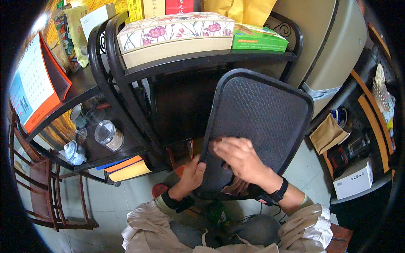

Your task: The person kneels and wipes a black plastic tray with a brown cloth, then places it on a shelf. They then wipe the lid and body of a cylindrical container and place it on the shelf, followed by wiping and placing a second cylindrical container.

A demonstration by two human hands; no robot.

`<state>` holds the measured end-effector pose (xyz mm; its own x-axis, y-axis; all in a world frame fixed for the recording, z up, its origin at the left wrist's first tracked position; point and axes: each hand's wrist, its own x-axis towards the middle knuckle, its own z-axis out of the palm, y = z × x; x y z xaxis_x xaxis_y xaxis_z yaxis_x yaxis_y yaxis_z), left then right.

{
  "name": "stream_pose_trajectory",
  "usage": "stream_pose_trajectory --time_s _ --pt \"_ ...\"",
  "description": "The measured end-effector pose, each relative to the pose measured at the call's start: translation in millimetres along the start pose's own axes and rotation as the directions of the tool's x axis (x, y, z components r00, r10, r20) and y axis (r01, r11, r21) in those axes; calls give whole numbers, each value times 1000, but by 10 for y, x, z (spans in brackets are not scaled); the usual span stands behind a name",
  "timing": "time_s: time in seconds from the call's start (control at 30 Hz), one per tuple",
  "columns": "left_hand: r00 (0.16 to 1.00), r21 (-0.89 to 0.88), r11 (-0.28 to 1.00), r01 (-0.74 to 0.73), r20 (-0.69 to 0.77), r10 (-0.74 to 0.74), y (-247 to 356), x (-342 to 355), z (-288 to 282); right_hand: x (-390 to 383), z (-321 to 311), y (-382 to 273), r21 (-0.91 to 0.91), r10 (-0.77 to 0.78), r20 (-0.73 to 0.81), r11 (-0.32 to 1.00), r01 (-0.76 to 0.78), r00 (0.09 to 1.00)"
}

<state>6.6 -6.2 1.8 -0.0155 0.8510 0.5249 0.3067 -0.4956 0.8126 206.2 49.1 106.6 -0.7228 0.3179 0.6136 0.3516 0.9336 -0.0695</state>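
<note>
A black rectangular tray (261, 114) with rounded corners and a textured face stands tilted in front of me. My left hand (190, 177) is closed on its left rim, thumb on the near face. Over the tray's lower left part is my right hand (240, 158), its fingers bent and pressed together; whatever they hold, if anything, is hidden and slightly blurred. Below that hand, at the tray's lower end, lies a brownish crumpled piece (237, 186), perhaps cloth.
Behind the tray stands a black metal rack (177, 65) with a flowered box (177, 36) and a green box (259, 39). A desk calendar (40, 80), a clear jar (109, 135) and a wooden chair (42, 185) are at left. Right are a refrigerator (333, 46) and a white box (353, 180).
</note>
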Motion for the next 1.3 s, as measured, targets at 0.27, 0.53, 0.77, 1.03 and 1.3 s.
stream_pose_trajectory --time_s 0.27,0.53,0.77,1.03,1.3 --pt "984 141 979 -149 -73 160 -225 -30 58 -447 61 -48 158 -129 229 983 94 965" --pt "998 4 999 44 33 -44 -145 -68 -5 -146 -616 444 -337 36 -375 926 -172 926" --pt "1000 -33 999 16 10 -16 -159 -39 -24 27 -717 618 -188 124 -321 963 -191 939" --pt "999 -43 999 -14 -44 13 -235 -41 -17 -468 -141 268 71 78 8 994 -78 997" --pt "982 186 967 -171 -45 182 -281 -50 -42 -612 -170 153 200 -17 -6 980 18 1000"
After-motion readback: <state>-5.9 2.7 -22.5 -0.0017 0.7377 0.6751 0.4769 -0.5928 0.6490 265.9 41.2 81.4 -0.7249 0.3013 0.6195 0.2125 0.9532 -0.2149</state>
